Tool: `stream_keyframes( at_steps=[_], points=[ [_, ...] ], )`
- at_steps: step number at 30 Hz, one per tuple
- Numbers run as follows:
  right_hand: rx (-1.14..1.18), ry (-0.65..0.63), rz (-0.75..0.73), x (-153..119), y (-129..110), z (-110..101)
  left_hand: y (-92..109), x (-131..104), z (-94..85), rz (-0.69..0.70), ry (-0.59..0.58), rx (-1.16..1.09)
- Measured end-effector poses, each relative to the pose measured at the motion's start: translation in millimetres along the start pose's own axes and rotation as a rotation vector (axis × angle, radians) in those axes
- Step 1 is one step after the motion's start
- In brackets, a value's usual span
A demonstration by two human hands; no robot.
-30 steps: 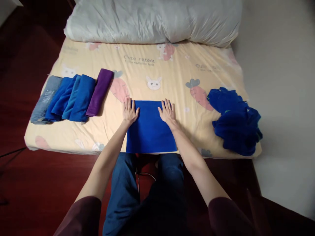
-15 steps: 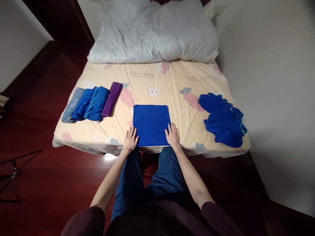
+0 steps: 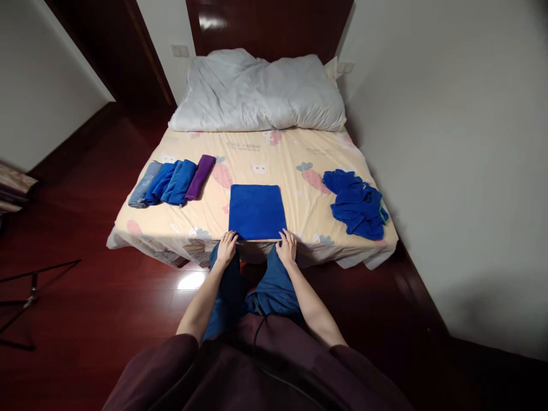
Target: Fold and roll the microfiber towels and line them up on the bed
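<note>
A blue towel (image 3: 257, 211) lies flat and square at the near edge of the bed. At its near left corner is my left hand (image 3: 226, 247), fingers bent and closed on the cloth's edge. My right hand (image 3: 287, 248) grips the near right corner in the same way, the thumb turned inward. To the left, several rolled towels lie side by side: a grey-blue one (image 3: 144, 185), blue ones (image 3: 180, 182) and a purple one (image 3: 201, 177). A crumpled heap of blue towels (image 3: 357, 205) sits on the right.
The bed (image 3: 257, 157) has a cream sheet printed with carrots and rabbits. A pale folded quilt (image 3: 261, 94) lies across its far end, before a dark headboard (image 3: 274, 25). A white wall (image 3: 449, 142) stands to the right; black stand legs (image 3: 32, 294) are at the lower left.
Both hands have slid from the towel's sides toward me to its near corners, and their flat fingers have curled in. The view has tilted up, showing the headboard.
</note>
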State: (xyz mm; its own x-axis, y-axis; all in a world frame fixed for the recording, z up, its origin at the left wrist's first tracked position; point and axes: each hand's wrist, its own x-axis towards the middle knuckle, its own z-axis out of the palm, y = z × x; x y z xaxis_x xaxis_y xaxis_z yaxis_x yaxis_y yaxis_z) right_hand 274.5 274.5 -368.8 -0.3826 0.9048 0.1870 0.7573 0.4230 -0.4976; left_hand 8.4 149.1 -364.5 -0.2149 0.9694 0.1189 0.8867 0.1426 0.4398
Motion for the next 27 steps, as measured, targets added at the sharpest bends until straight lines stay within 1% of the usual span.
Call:
stream_keyframes(
  at_steps=[4,11,13,17,19,22,27],
  points=[
    [0.01,0.018,0.002,10,4,5,2,6,3.1,-0.053,0.01,0.031],
    [0.015,-0.068,-0.139,19,6,11,2,9,8.7,-0.11,0.041,0.044],
    [0.033,-0.077,-0.156,21,8,12,2,9,9.4,-0.132,0.055,0.029],
    [0.047,-0.034,-0.083,27,12,14,0,10,8.8,-0.155,0.077,-0.005],
    [0.041,-0.011,-0.038,30,14,14,-1,11,7.0,-0.155,0.073,-0.009],
    [0.034,-0.011,0.013,34,15,14,-2,12,3.3,-0.142,0.059,-0.015],
    [0.045,-0.002,0.026,31,13,12,-7,12,-0.6,-0.168,0.093,-0.034]
  ],
)
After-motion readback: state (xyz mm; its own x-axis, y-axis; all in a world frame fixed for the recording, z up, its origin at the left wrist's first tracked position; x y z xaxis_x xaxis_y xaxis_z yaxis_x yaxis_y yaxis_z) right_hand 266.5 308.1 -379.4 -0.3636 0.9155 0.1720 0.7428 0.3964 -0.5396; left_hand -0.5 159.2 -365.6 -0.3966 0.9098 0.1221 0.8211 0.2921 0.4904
